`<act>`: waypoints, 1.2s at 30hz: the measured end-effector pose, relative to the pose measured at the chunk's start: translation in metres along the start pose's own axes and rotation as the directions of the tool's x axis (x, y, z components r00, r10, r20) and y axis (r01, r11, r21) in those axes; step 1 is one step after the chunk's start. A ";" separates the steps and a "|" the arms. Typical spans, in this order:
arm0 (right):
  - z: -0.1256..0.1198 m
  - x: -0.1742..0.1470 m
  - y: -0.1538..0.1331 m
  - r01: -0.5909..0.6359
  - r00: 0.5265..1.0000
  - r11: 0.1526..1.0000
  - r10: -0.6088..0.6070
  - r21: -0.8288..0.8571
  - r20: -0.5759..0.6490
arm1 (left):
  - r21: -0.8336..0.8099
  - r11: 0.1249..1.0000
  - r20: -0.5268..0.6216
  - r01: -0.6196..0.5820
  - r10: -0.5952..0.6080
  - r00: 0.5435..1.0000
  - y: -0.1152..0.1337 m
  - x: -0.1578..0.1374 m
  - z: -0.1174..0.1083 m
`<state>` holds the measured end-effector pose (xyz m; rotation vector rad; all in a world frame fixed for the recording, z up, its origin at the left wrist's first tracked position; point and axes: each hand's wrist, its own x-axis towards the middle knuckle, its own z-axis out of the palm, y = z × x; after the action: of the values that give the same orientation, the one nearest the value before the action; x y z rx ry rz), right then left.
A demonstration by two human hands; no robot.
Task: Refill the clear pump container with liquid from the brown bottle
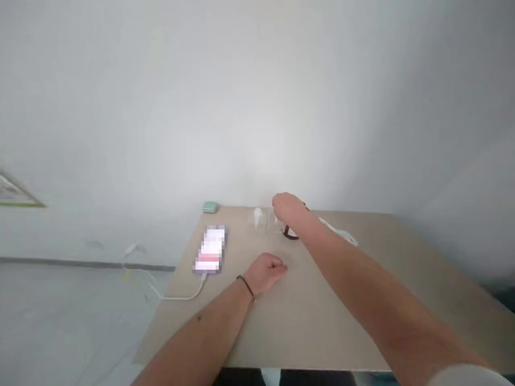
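I see a tan counter (322,321) against a pale grey wall (257,96). White shows inside the clear box (258,228); the phone (211,249) is lilac-white with a pink band, its cable (177,298) white, the bracelet (247,286) black.

Indoor room, domestic or small office; we can't tell which. We go by the plain white wall (257,107), the dark baseboard strip (88,262) and the pale, smooth floor (80,327). A beige table (322,311) stands up against the wall, desk-style. On it we see a smartphone (210,249) plugged into a white charging cable (177,298) running off the left edge, which we read as everyday living or desk space. Framed panel (18,193) at far left, partly cropped; its content is too blurred for us.
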<state>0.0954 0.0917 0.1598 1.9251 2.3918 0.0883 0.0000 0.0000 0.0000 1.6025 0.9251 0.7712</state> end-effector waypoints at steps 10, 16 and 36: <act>-0.067 -0.057 0.006 0.046 0.974 0.999 -0.047 -0.007 -0.222 | -0.075 0.997 -0.249 -0.018 -0.001 0.968 -0.004 0.000 -0.005; -0.038 -0.098 0.009 0.072 0.982 0.996 -0.060 0.058 -0.176 | -0.021 0.990 -0.565 -0.140 0.104 0.818 0.002 -0.007 -0.004; 0.137 -0.087 0.023 0.317 0.818 0.646 0.184 0.695 -0.545 | -0.025 0.985 -0.378 -0.171 0.149 0.914 -0.007 0.007 -0.012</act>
<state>0.1485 0.0112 0.0274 2.3758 3.3068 -0.5363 -0.0080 0.0130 -0.0043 1.5199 1.0375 1.2410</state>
